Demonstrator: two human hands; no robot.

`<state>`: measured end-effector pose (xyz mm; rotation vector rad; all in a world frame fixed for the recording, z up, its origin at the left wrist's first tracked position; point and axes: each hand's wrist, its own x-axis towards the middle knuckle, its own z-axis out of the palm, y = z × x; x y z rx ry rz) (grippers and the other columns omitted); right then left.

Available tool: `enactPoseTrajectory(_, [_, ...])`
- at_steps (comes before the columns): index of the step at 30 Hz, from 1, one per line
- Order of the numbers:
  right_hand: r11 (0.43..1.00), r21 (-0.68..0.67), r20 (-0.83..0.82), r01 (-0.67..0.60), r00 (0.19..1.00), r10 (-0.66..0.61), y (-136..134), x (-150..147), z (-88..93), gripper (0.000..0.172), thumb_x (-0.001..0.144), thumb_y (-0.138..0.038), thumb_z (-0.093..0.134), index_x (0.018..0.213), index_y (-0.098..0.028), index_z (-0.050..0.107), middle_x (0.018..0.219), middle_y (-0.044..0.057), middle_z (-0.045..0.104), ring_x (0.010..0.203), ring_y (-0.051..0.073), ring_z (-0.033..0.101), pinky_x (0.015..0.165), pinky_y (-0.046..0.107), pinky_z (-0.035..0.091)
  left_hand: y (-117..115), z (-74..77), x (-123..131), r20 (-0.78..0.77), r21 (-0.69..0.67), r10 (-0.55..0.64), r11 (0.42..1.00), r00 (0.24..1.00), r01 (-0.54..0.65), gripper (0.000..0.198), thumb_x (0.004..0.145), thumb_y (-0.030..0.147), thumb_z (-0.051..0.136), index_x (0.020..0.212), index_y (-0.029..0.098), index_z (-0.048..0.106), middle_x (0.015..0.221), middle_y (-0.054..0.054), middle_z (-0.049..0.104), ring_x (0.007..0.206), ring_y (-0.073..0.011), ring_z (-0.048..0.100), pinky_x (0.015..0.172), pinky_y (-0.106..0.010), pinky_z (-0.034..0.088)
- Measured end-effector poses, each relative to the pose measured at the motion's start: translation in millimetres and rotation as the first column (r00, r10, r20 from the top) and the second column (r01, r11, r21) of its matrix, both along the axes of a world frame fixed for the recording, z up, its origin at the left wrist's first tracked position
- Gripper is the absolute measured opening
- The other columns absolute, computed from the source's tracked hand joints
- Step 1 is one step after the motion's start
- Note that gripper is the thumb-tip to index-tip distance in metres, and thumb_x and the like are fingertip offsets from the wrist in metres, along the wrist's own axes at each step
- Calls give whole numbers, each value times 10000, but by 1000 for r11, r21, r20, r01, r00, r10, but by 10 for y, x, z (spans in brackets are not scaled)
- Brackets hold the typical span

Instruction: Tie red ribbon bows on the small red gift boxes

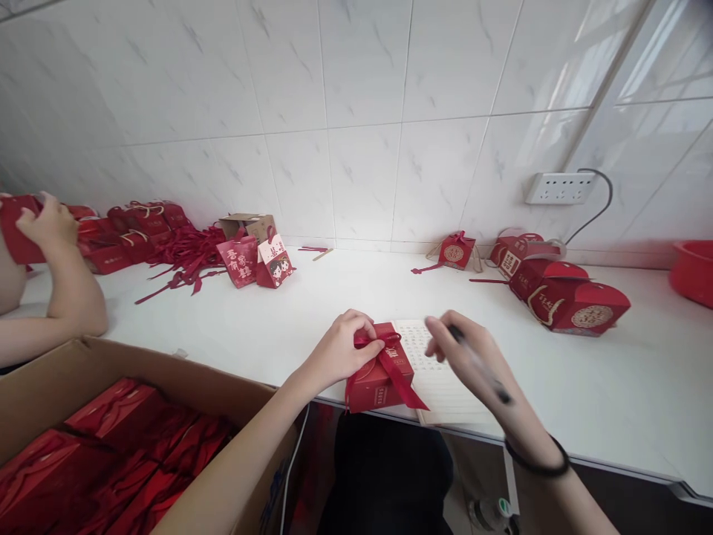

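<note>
Close to the table's front edge stands a red gift box point(374, 390) with gold print. A dark red ribbon point(402, 375) is tied in a bow on its top, one tail hanging down the front. My left hand point(344, 343) is closed on a loop of the bow, its thumb pressed near the knot. To the right of the box, my right hand point(462, 342) is raised over a lined notebook point(445, 390) with handwriting on it. Its fingers are curled around a pen point(490, 375), which is blurred by motion and points back toward my wrist.
At my left, a cardboard carton point(167, 353) holds several red boxes. Loose red ribbons point(189, 253) and small gift bags point(256, 260) lie behind. Finished-looking red boxes point(568, 293) stand at right, near a red basin point(694, 271). Another person's hand point(53, 223) holds a red box at far left.
</note>
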<state>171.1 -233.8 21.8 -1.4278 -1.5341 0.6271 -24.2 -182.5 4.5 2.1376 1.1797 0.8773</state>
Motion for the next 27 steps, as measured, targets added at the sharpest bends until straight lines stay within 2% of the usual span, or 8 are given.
enactPoseTrajectory(6, [979,-40,84,-202,975,205,460,-221,-129,346,771,-482,535,612,-210,391,523,-31,463,468,121,401,464,244,305,-2,-23,-14,35,38,26,999,999,-28,117,731,311,593,723,203,550,1001,-45,568,966,-202,539,879,-350,425])
enactPoseTrajectory(8, [964,-38,10,-264,964,265,481,-223,-184,280,750,-410,555,650,-209,390,536,-53,427,466,106,369,453,232,288,-17,-6,-51,141,47,129,989,982,-137,142,747,339,571,755,201,543,987,-43,573,958,-196,543,841,-321,433])
enactPoseTrajectory(10, [954,0,-72,-301,951,300,475,-211,-237,245,744,-374,559,680,-205,393,571,-55,426,496,104,381,471,228,300,-49,26,-110,208,6,280,958,937,-287,206,796,393,497,726,199,500,847,-22,575,854,-181,553,756,-295,431])
enactPoseTrajectory(12, [951,44,-146,-305,940,308,462,-207,-294,244,744,-371,567,703,-201,397,620,-42,452,545,113,417,511,236,329,-89,54,-174,123,-97,382,923,916,-372,337,827,473,416,626,203,414,641,14,501,680,-166,523,657,-286,398])
enactPoseTrajectory(14, [951,73,-227,-300,924,309,447,-221,-348,255,744,-378,581,731,-201,398,662,-29,482,592,125,450,552,247,353,-127,57,-220,-18,-193,377,907,926,-373,426,818,548,388,569,206,342,541,35,416,568,-153,464,594,-282,352])
enactPoseTrajectory(16, [954,87,-308,-286,903,299,421,-243,-385,276,742,-391,598,756,-201,398,694,-17,503,625,133,466,579,255,364,-154,30,-234,-59,-248,338,907,939,-342,437,808,567,391,567,205,343,529,41,395,538,-144,431,563,-273,326])
enactPoseTrajectory(21, [965,63,-481,-255,839,253,325,-282,-387,310,752,-402,617,752,-205,378,664,-35,468,606,118,424,564,238,338,-180,-86,-202,97,-177,284,948,954,-265,361,819,486,417,604,201,363,558,55,367,547,-118,391,560,-242,317])
enactPoseTrajectory(27, [984,18,-557,-178,816,158,314,-299,-441,352,689,-383,677,706,-202,376,607,-58,407,577,102,395,566,229,358,-204,-162,-205,82,-219,297,936,951,-274,386,826,507,401,597,203,339,520,62,388,507,-113,383,519,-235,297])
